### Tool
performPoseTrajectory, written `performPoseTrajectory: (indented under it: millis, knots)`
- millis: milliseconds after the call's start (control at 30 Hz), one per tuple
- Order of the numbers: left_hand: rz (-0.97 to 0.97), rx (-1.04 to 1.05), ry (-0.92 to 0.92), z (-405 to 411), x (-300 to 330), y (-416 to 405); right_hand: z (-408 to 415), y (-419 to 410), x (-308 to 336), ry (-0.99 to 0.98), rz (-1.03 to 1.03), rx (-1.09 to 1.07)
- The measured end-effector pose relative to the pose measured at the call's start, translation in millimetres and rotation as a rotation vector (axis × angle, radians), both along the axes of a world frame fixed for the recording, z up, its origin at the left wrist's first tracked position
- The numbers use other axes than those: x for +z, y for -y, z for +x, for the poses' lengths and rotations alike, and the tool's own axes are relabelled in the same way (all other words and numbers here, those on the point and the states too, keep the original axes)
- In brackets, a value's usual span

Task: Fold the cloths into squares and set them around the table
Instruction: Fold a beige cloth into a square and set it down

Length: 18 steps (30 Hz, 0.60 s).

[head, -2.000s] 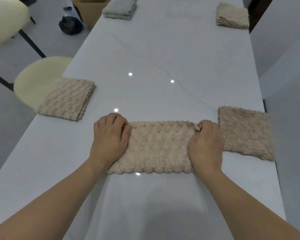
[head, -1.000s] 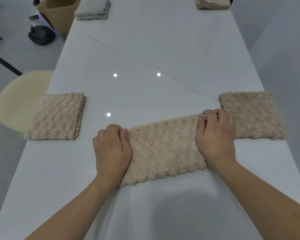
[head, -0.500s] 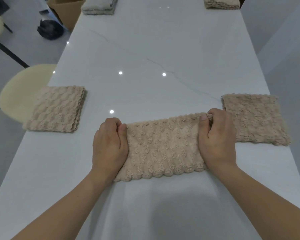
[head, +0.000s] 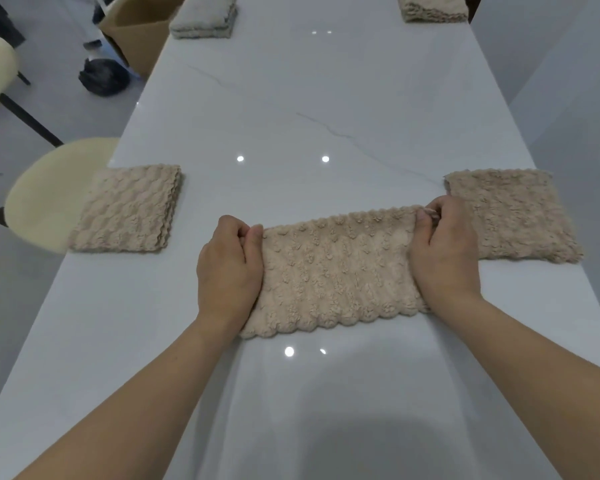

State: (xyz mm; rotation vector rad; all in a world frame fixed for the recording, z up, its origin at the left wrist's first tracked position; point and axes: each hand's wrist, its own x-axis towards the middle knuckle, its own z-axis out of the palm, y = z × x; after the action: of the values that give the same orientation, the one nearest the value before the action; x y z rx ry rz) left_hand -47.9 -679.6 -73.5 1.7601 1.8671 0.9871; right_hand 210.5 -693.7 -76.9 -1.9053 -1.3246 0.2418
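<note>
While left hand (head: 227, 271) and right hand (head: 444, 252) pinched short ends, half-folded cloth (head: 333, 271) lay mid-worktop (head: 291, 98); best bring one end over other, edges matched, for square.

You had a beige cloth (head: 333, 271) with a bumpy, scalloped texture under your hands. The folded cloths at the left edge (head: 127, 209), the right edge (head: 513, 216) and the far right corner (head: 430, 8) were the same beige. The far left cloth (head: 203, 19) was pale grey. The table (head: 309, 98) was glossy white with thin grey veins. You had cream chairs (head: 45, 192), a tan box (head: 136, 26) and a black bag (head: 103, 77) at the left.
</note>
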Motion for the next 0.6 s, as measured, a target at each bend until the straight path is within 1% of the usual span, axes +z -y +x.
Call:
performPoseTrajectory:
  millis: [133, 200, 267, 333, 400, 467, 600]
  knots:
    - [-0.029, -0.082, 0.000, -3.8, 2.4, 3.2, 0.7, 2.1, 13.2, -0.102, -0.018, 0.034]
    - [-0.110, -0.126, 0.082, -10.8, 7.6, 6.0, -1.0, 0.4, 26.5, -0.166, -0.034, 0.065]
    - [-0.169, -0.148, 0.129, -22.6, 16.4, 9.8, -2.9, -1.6, 39.0, -0.149, -0.108, 0.095]
    - [-0.192, -0.122, 0.144, -39.4, 25.0, 11.0, -4.8, -1.5, 44.2, -0.112, -0.196, 0.111]
    - [-0.222, -0.112, 0.163, -51.9, 32.2, 9.5, -5.2, 0.8, 42.8, -0.117, -0.250, 0.101]
    - [-0.257, -0.135, 0.135, -57.0, 35.0, 8.3, -6.0, 0.3, 40.1, -0.098, -0.325, 0.098]
    - [-0.312, -0.165, -0.027, -55.8, 30.7, 3.9, -7.9, -13.6, 35.8, -0.034, -0.433, 0.070]
